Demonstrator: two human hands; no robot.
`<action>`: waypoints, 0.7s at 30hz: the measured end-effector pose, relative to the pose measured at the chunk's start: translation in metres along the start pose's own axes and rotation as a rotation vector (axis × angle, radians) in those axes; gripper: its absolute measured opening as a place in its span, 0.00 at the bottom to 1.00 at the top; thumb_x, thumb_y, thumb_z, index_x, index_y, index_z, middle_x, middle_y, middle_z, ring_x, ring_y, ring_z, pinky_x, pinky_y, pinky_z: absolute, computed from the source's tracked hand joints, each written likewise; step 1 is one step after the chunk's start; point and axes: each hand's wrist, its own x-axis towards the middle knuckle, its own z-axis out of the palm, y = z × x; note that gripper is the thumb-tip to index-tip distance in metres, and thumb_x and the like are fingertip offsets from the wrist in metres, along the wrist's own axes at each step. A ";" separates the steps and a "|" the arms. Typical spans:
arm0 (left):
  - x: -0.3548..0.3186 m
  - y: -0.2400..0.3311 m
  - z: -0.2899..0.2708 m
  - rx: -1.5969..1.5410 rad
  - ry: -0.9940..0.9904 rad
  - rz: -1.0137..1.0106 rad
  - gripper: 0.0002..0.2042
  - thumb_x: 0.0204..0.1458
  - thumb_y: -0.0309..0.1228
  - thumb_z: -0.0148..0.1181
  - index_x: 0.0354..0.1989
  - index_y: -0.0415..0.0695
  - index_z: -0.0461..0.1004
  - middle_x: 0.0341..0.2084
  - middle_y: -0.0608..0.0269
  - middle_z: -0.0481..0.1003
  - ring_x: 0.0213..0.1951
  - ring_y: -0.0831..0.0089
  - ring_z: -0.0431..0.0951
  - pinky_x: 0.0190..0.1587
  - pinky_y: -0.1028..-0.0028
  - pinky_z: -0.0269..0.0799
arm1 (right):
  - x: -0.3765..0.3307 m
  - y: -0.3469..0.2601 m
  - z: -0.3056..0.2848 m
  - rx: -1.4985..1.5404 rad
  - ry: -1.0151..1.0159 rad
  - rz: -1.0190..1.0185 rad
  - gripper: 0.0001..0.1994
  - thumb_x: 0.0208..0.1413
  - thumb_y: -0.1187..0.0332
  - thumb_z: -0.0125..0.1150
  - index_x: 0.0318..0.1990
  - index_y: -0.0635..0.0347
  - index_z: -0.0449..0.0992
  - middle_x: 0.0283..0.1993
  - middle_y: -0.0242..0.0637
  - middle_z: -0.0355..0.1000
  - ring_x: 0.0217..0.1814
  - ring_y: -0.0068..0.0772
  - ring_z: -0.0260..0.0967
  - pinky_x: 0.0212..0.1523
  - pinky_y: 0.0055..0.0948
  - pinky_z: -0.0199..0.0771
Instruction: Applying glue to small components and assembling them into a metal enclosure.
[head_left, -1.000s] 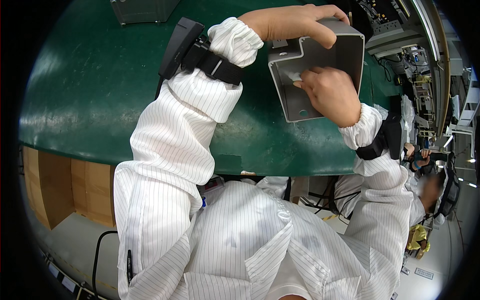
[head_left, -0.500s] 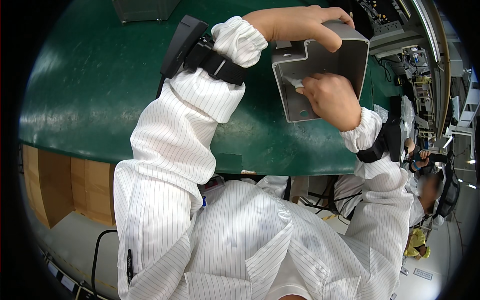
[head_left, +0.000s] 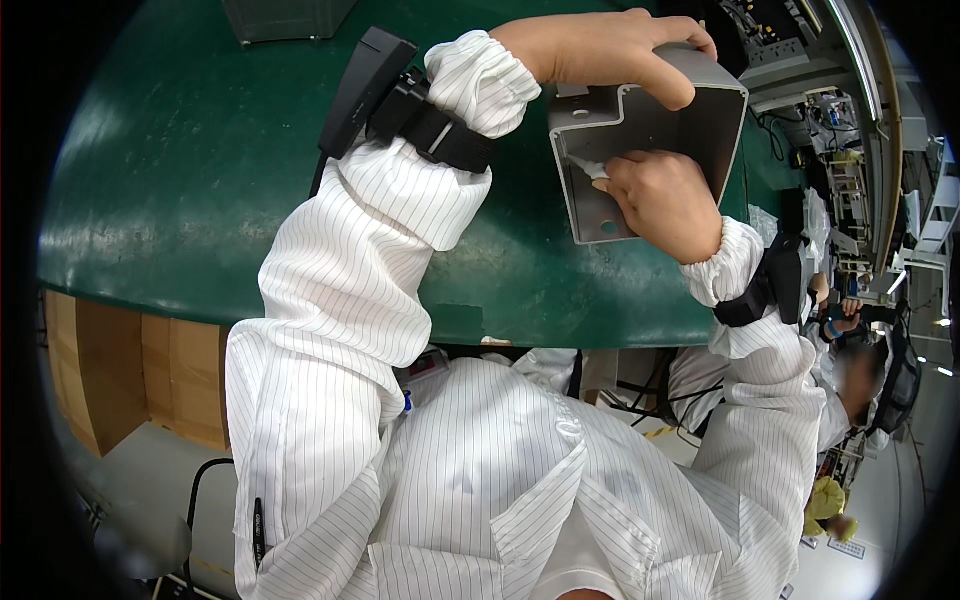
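A grey metal box (head_left: 734, 150) with an open side facing me sits at the far right of the green table. My left hand (head_left: 620, 55) grips its top, thumb hooked over the upper rim and fingers lying across the outside. Inside the opening, my right hand (head_left: 665, 200) is closed around a small white wipe (head_left: 588, 167), whose pointed end sticks out toward the box's left inner wall. A notched corner and a round hole show on the box. My right fingertips are partly hidden behind the hand.
The green table (head_left: 200, 190) curves around in front of me. A grey crate (head_left: 285, 18) stands at its far left, and cardboard boxes (head_left: 150, 370) are below its left edge. Farther right are cluttered benches and another person (head_left: 858, 375).
The box and my left hand have shifted slightly to the right, the box tilting a little. My right hand keeps its hold on the wipe inside, almost in the same place.
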 end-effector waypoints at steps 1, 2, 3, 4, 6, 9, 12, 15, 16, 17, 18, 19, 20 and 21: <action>0.000 0.000 0.000 0.015 0.006 0.008 0.37 0.35 0.44 0.52 0.58 0.44 0.57 0.42 0.44 0.64 0.44 0.52 0.66 0.48 0.69 0.60 | 0.000 0.000 0.000 0.001 0.001 0.000 0.04 0.42 0.71 0.61 0.23 0.62 0.75 0.23 0.42 0.71 0.26 0.43 0.71 0.29 0.36 0.71; 0.001 -0.001 0.001 0.029 0.010 0.017 0.36 0.35 0.44 0.52 0.58 0.44 0.57 0.42 0.43 0.64 0.44 0.51 0.66 0.48 0.69 0.60 | 0.000 -0.001 0.001 0.001 0.007 -0.005 0.04 0.42 0.71 0.61 0.24 0.61 0.75 0.23 0.41 0.71 0.26 0.43 0.71 0.28 0.36 0.71; 0.004 -0.006 0.003 0.029 0.010 0.016 0.36 0.35 0.44 0.52 0.58 0.44 0.57 0.42 0.43 0.64 0.44 0.51 0.66 0.48 0.69 0.60 | -0.001 -0.001 0.001 0.002 0.012 -0.011 0.04 0.42 0.71 0.60 0.24 0.61 0.75 0.23 0.41 0.71 0.26 0.43 0.71 0.28 0.36 0.71; 0.009 -0.013 0.007 0.044 0.038 -0.006 0.36 0.35 0.44 0.52 0.58 0.44 0.57 0.42 0.44 0.64 0.43 0.51 0.66 0.48 0.68 0.60 | -0.001 -0.002 0.001 0.003 0.012 -0.010 0.04 0.42 0.71 0.60 0.24 0.61 0.75 0.23 0.41 0.71 0.26 0.43 0.71 0.28 0.36 0.71; 0.013 -0.019 0.009 0.059 0.064 -0.028 0.36 0.35 0.44 0.52 0.58 0.44 0.58 0.41 0.44 0.64 0.43 0.51 0.66 0.48 0.68 0.60 | 0.000 -0.003 0.002 0.000 -0.003 0.002 0.04 0.43 0.70 0.60 0.24 0.60 0.75 0.23 0.41 0.71 0.25 0.43 0.71 0.27 0.36 0.71; 0.015 -0.020 0.011 0.059 0.061 0.002 0.36 0.35 0.45 0.53 0.57 0.44 0.58 0.40 0.44 0.65 0.42 0.51 0.66 0.47 0.67 0.61 | 0.000 -0.003 0.002 -0.001 -0.025 0.001 0.05 0.44 0.69 0.59 0.24 0.60 0.75 0.23 0.41 0.71 0.24 0.43 0.71 0.26 0.36 0.71; 0.018 -0.020 0.013 0.086 0.074 0.048 0.36 0.35 0.45 0.53 0.57 0.44 0.59 0.39 0.44 0.66 0.41 0.51 0.66 0.46 0.67 0.61 | -0.002 -0.001 0.005 -0.014 -0.020 -0.010 0.05 0.44 0.69 0.59 0.23 0.60 0.75 0.23 0.41 0.71 0.24 0.42 0.71 0.25 0.36 0.71; 0.017 -0.017 0.014 0.104 0.077 0.032 0.36 0.35 0.45 0.53 0.57 0.44 0.59 0.38 0.43 0.66 0.41 0.51 0.66 0.46 0.66 0.62 | -0.003 0.001 0.007 0.001 -0.024 -0.031 0.05 0.44 0.69 0.59 0.23 0.60 0.75 0.23 0.42 0.72 0.23 0.42 0.71 0.24 0.36 0.71; 0.017 -0.015 0.014 0.112 0.067 0.015 0.36 0.35 0.45 0.53 0.57 0.44 0.59 0.38 0.43 0.66 0.41 0.50 0.67 0.46 0.66 0.62 | -0.003 0.001 0.006 0.000 -0.025 -0.028 0.05 0.44 0.69 0.59 0.23 0.60 0.75 0.23 0.42 0.72 0.23 0.42 0.71 0.24 0.36 0.71; 0.017 -0.014 0.014 0.119 0.057 -0.001 0.36 0.35 0.45 0.53 0.57 0.44 0.59 0.38 0.43 0.66 0.41 0.50 0.67 0.46 0.66 0.62 | -0.003 0.001 0.005 -0.002 -0.035 -0.024 0.05 0.44 0.69 0.59 0.23 0.60 0.75 0.22 0.42 0.71 0.23 0.42 0.71 0.24 0.36 0.71; 0.017 -0.014 0.015 0.118 0.056 -0.003 0.36 0.35 0.45 0.53 0.57 0.44 0.59 0.38 0.43 0.66 0.41 0.50 0.67 0.46 0.66 0.62 | -0.003 0.001 0.004 -0.003 -0.044 -0.021 0.05 0.44 0.69 0.59 0.23 0.60 0.75 0.22 0.42 0.71 0.23 0.42 0.71 0.24 0.36 0.71; 0.017 -0.014 0.015 0.133 0.067 -0.002 0.36 0.35 0.45 0.53 0.57 0.44 0.59 0.38 0.43 0.66 0.41 0.50 0.67 0.46 0.66 0.62 | -0.003 0.001 0.004 -0.002 -0.045 -0.021 0.05 0.44 0.69 0.59 0.23 0.60 0.75 0.22 0.42 0.71 0.23 0.42 0.71 0.24 0.36 0.71; 0.017 -0.015 0.016 0.147 0.077 -0.001 0.36 0.35 0.46 0.53 0.57 0.45 0.59 0.38 0.43 0.66 0.41 0.49 0.67 0.46 0.66 0.62 | -0.003 0.001 0.005 0.009 -0.064 -0.014 0.05 0.44 0.69 0.59 0.23 0.60 0.76 0.21 0.42 0.71 0.23 0.42 0.71 0.24 0.36 0.71; 0.017 -0.014 0.016 0.147 0.078 -0.001 0.36 0.35 0.46 0.53 0.57 0.45 0.59 0.38 0.43 0.66 0.41 0.49 0.67 0.46 0.66 0.62 | -0.002 0.002 0.004 0.017 -0.081 -0.009 0.05 0.44 0.69 0.59 0.24 0.60 0.76 0.21 0.42 0.71 0.22 0.42 0.71 0.24 0.35 0.71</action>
